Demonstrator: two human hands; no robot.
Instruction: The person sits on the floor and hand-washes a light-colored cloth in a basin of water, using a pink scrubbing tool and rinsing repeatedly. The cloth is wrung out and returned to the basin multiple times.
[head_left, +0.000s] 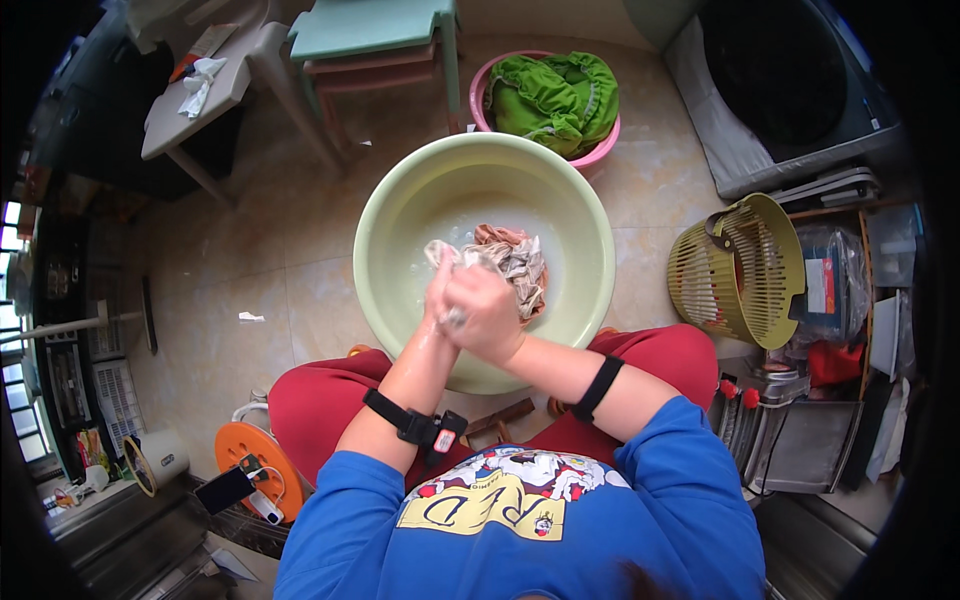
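Note:
A large pale green plastic basin (405, 180) stands on the floor between my knees, with cloudy, bubbly water in it. Over its near half my left hand (441, 292) and my right hand (484, 304) are pressed together around a wet whitish cloth (441, 253), part of which sticks out beyond the fingers. Just past my right hand, a crumpled heap of beige and brownish-pink wet cloth (521, 259) lies in the basin. My fingers hide much of the gripped cloth.
Behind the basin sits a pink basin (480, 90) holding green fabric (555, 101). Stacked plastic stools (367, 37) and a grey chair (199, 94) stand at the back left. A yellow-green slotted basket (705, 270) is at right. An orange cable reel (232, 450) lies by my left knee.

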